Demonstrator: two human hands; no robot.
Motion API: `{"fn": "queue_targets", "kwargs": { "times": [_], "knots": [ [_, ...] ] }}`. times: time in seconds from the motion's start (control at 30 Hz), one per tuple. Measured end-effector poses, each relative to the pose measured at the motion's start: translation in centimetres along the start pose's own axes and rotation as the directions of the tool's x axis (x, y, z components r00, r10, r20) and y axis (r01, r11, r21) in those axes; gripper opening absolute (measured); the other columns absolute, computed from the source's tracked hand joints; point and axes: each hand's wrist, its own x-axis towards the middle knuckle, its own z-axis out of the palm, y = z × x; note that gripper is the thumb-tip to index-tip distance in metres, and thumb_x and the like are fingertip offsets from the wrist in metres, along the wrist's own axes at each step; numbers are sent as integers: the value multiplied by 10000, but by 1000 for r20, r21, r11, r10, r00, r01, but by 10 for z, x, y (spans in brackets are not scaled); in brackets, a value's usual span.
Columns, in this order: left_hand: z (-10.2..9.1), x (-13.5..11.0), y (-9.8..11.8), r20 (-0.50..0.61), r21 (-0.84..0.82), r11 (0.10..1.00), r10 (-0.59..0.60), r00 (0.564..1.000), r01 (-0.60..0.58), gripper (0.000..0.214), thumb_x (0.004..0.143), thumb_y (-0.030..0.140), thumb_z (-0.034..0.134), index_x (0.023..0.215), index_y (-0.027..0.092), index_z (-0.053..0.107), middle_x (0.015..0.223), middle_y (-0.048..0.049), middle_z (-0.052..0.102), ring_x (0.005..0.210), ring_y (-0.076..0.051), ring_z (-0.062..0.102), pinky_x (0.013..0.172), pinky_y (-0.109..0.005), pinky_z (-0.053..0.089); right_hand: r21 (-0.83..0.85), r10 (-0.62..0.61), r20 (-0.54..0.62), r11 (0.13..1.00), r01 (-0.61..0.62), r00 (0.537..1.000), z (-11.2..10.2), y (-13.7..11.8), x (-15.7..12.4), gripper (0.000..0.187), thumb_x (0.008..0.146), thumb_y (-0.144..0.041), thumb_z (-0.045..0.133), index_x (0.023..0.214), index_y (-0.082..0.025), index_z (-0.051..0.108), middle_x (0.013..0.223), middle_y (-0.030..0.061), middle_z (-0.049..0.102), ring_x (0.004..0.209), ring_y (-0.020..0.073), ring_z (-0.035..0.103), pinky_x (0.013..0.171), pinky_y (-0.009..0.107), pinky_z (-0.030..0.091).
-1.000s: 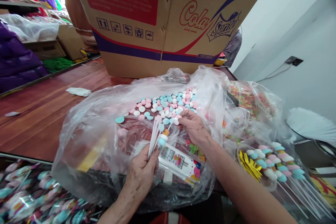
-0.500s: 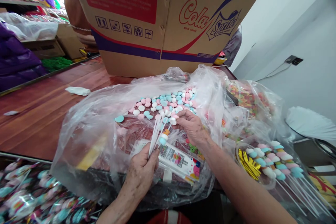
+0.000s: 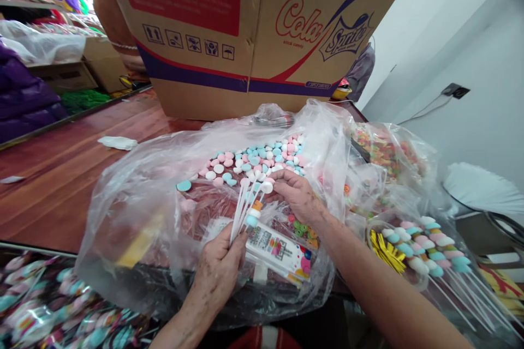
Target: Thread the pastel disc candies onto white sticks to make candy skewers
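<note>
My left hand point(image 3: 219, 272) is closed around a bundle of thin white sticks point(image 3: 242, 207) that point up and away. One stick carries a few candy pieces near its base point(image 3: 254, 214). My right hand point(image 3: 298, 196) pinches a white candy point(image 3: 267, 187) at the tip of a stick. Both hands work over a big clear plastic bag point(image 3: 139, 212) holding several pink, blue and white round candies point(image 3: 254, 161). A printed white packet point(image 3: 282, 253) lies under the bag by my left hand.
A large Cola Sprite cardboard box point(image 3: 254, 27) stands behind the bag on a red-brown wooden table point(image 3: 61, 180). Finished candy skewers point(image 3: 429, 251) lie in plastic at the right, with a gold foil piece point(image 3: 385, 253). Wrapped candies point(image 3: 49, 305) fill the lower left.
My right hand has brought the white candy slightly left onto a stick tip. The left hand has kept hold of the sticks. The view has shifted a little.
</note>
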Motion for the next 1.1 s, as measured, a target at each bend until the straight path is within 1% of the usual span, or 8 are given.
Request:
{"fn": "queue_targets", "kwargs": {
  "times": [0.17, 0.33, 0.4, 0.57, 0.73, 0.8, 0.93, 1.1],
  "knots": [
    [0, 0, 1, -16, 18, 1000, 23, 1000, -22, 317, 861, 420, 548, 613, 231, 495, 494, 65, 414, 482, -129, 374, 479, -245, 294, 101, 23, -22, 995, -21, 999, 1, 2, -2, 328, 635, -377, 852, 817, -183, 659, 737, -8, 706, 654, 141, 687, 672, 303, 617],
    [0, -1, 2, -27, 32, 999, 27, 999, -26, 324, 868, 416, 534, 607, 232, 480, 503, 68, 415, 491, -127, 383, 490, -243, 302, 142, 48, -170, 990, -24, 984, 5, 8, 1, 284, 580, -273, 846, 752, -176, 642, 678, -34, 657, 647, 137, 677, 657, 296, 617],
    [0, 0, 1, -23, 39, 999, 27, 999, -26, 333, 869, 423, 522, 598, 237, 466, 493, 68, 418, 482, -129, 386, 489, -248, 306, 162, 61, -211, 986, -26, 976, 5, 9, 2, 262, 565, -238, 830, 737, -177, 642, 676, -45, 641, 659, 137, 678, 647, 285, 611],
    [1, 1, -4, -22, 56, 998, 30, 999, -29, 351, 889, 423, 511, 595, 242, 449, 487, 68, 422, 480, -132, 388, 494, -257, 306, 189, 88, -227, 981, -45, 970, 5, 9, 3, 246, 567, -233, 820, 721, -179, 636, 681, -38, 649, 654, 132, 670, 655, 281, 602],
    [1, 0, -4, -37, 63, 997, 48, 998, -46, 344, 890, 422, 519, 605, 236, 465, 496, 69, 417, 491, -130, 380, 497, -255, 296, 153, 40, -268, 988, 1, 963, 9, 12, 2, 232, 576, -254, 813, 740, -184, 664, 675, -36, 660, 647, 130, 656, 647, 280, 597],
    [1, 0, -3, -30, 67, 997, 42, 999, -40, 334, 884, 420, 524, 611, 234, 476, 503, 66, 421, 500, -132, 387, 503, -254, 300, 110, 5, -257, 994, 24, 966, 11, 13, 0, 231, 590, -277, 812, 758, -185, 683, 692, -32, 673, 659, 128, 651, 650, 278, 595],
    [0, 0, 0, -15, 61, 998, 24, 1000, -23, 320, 880, 418, 530, 624, 232, 484, 507, 70, 410, 505, -132, 379, 506, -254, 294, -4, -48, -169, 999, 48, 984, 8, 15, -2, 239, 644, -344, 809, 789, -186, 703, 735, -20, 692, 686, 132, 653, 694, 287, 595],
    [0, 0, -3, -1, 53, 999, 13, 1000, -13, 311, 896, 419, 518, 650, 232, 479, 526, 76, 412, 511, -130, 379, 511, -252, 298, -116, -91, -92, 990, 80, 992, 2, 20, -4, 227, 726, -394, 764, 809, -194, 696, 733, -21, 682, 676, 140, 658, 705, 299, 595]
  ]
}}
